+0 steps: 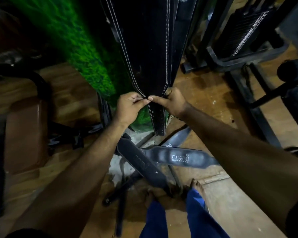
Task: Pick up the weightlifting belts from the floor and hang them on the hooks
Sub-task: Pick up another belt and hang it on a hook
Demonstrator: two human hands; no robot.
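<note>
A wide black belt with white stitching point(144, 54) hangs down from above the frame, its narrow punched tail dangling below my hands. My left hand point(130, 107) pinches the belt's left edge where it narrows. My right hand point(173, 102) grips the right edge at the same height, thumb meeting the left fingers. The hooks are out of view above. On the floor below lie a grey belt with white lettering point(181, 158), a black belt point(141, 162) crossing it, and a dark strap point(120, 191) nearer my feet.
A green textured wall panel point(86, 54) stands behind the hanging belt. A weight machine frame point(239, 48) fills the right side. A brown padded seat point(24, 133) and dark gear sit at left. My bare feet point(194, 184) stand on the wooden floor.
</note>
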